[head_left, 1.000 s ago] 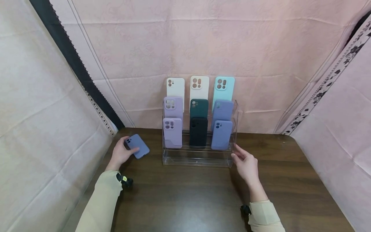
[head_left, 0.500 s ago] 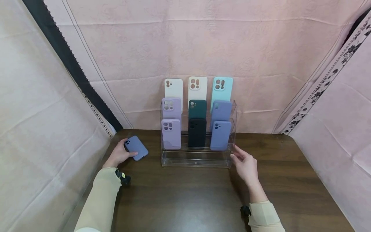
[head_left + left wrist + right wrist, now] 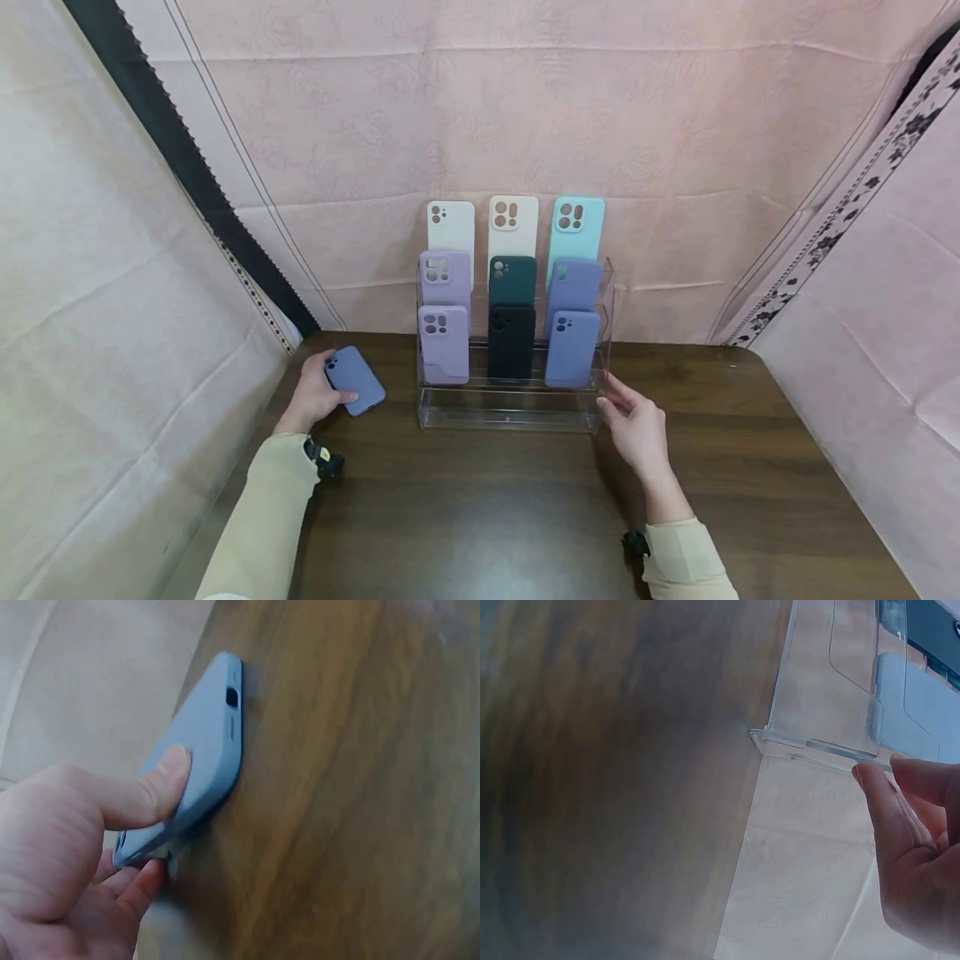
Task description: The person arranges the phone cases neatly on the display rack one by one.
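At the left of the table, my left hand (image 3: pixel 313 393) pinches a grey-blue phone case (image 3: pixel 356 381), thumb on its back face and fingers underneath. The left wrist view shows the thumb across the phone case (image 3: pixel 199 742), whose port cutout faces away from the hand. My right hand (image 3: pixel 636 423) holds the right side edge of a clear tiered display stand (image 3: pixel 510 417) between thumb and fingers. That grip on the stand's side panel (image 3: pixel 825 746) also shows in the right wrist view. Several phone cases stand in its upper tiers, among them a blue case (image 3: pixel 572 350) at front right.
A lilac case (image 3: pixel 444 346) and a black case (image 3: pixel 512 343) share the front filled tier. White, cream and turquoise cases (image 3: pixel 576 225) stand at the back. Behind the brown wooden table (image 3: pixel 465 517) hangs a pale pink cloth (image 3: pixel 525 108), with more cloth at both sides.
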`<act>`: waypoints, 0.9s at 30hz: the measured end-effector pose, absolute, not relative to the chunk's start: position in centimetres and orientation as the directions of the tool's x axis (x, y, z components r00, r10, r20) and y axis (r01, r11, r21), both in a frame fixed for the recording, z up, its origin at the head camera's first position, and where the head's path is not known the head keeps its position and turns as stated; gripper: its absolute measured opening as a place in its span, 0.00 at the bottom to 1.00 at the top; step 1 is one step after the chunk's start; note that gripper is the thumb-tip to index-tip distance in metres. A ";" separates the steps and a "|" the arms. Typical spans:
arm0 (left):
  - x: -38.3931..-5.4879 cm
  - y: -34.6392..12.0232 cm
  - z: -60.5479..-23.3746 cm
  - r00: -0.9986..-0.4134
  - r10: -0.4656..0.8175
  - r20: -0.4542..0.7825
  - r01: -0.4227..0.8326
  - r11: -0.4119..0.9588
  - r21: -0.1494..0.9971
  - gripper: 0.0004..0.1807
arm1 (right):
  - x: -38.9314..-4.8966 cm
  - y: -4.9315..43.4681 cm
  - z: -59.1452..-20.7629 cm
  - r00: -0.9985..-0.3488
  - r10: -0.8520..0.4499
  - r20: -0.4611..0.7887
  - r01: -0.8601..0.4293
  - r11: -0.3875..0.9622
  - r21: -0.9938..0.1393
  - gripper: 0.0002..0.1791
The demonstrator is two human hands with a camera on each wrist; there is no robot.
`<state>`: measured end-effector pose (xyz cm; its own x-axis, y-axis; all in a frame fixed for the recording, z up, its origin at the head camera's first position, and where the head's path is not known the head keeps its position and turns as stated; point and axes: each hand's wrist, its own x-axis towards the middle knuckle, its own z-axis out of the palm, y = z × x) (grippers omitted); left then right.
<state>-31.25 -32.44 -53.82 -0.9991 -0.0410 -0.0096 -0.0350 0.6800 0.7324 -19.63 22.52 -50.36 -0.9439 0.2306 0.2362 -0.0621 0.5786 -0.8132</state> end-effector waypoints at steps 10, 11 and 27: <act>-30.9 -32.3 -53.8 -0.991 -0.111 -0.073 -0.127 0.639 0.759 0.64 | -19.6 22.6 -50.4 -0.946 0.219 0.237 -0.068 0.583 -0.810 0.26; -30.8 -32.4 -53.8 -0.989 -0.123 -0.082 -0.142 0.634 0.760 0.63 | -19.6 22.6 -50.4 -0.946 0.219 0.238 -0.068 0.585 -0.808 0.26; -28.1 -33.9 -54.5 -0.961 -0.242 -0.133 -0.173 0.149 0.974 0.41 | -19.5 22.5 -50.3 -0.945 0.223 0.240 -0.066 0.588 -0.806 0.26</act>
<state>-28.13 -33.87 -54.50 -0.9611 -0.2420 -0.1334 -0.1726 0.1487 0.9737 -19.52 22.53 -50.26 -0.9448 0.2228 0.2403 -0.0664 0.5880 -0.8061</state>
